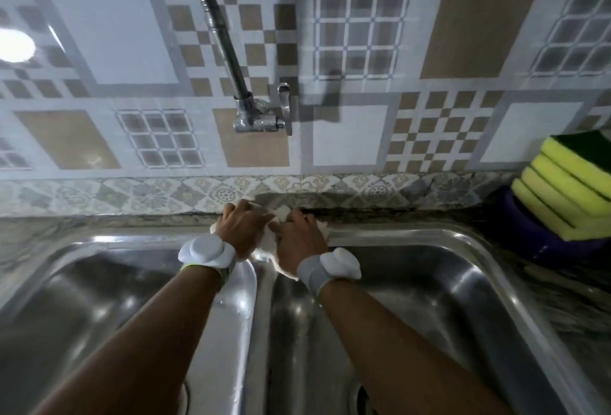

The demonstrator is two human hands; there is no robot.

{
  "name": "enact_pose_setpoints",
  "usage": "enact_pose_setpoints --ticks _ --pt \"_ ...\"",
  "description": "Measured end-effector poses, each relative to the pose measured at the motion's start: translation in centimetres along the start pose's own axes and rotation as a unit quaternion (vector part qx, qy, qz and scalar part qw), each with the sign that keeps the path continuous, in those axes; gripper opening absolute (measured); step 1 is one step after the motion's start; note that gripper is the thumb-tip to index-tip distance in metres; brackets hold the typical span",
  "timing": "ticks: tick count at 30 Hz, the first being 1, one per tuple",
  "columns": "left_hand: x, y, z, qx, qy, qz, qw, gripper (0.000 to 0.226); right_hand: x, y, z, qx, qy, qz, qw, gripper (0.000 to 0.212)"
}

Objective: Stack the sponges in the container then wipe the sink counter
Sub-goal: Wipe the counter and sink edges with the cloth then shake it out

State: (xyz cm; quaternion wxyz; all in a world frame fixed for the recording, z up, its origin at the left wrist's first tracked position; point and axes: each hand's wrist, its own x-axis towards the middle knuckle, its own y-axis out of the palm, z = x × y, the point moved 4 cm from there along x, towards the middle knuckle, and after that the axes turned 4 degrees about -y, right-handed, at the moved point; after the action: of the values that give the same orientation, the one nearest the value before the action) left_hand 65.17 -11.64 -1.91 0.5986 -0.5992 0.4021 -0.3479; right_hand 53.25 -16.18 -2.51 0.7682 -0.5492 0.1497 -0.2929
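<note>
Both hands press a white cloth (269, 242) against the back rim of the steel double sink (413, 233), at the top of the divider between the two basins. My left hand (243, 226) covers its left part and my right hand (299, 239) its right part; most of the cloth is hidden under them. At the far right, several yellow sponges with green scouring sides (568, 190) lie stacked in a dark purple container (542, 246) on the counter.
A chrome tap (261, 117) with a flexible hose juts from the tiled wall above my hands. Speckled stone counter (562, 299) runs along the back and right of the sink. White bands sit on both wrists.
</note>
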Motion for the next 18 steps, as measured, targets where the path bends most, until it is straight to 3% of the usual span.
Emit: enact_pose_setpoints --ticks 6,12,18 --pt "-2.9 1.0 0.6 -0.116 -0.079 -0.026 0.990 0.052 -1.4 0.6 1.7 0.034 -0.018 0.024 0.999 0.035" --pt "-6.8 2.8 0.4 -0.403 -0.163 -0.024 0.900 0.048 -4.5 0.8 2.4 0.145 0.046 0.023 0.988 0.029" --pt "-12.4 3.7 -0.7 -0.460 -0.167 0.027 0.872 0.035 -9.5 0.9 4.6 0.190 0.018 0.028 0.981 0.021"
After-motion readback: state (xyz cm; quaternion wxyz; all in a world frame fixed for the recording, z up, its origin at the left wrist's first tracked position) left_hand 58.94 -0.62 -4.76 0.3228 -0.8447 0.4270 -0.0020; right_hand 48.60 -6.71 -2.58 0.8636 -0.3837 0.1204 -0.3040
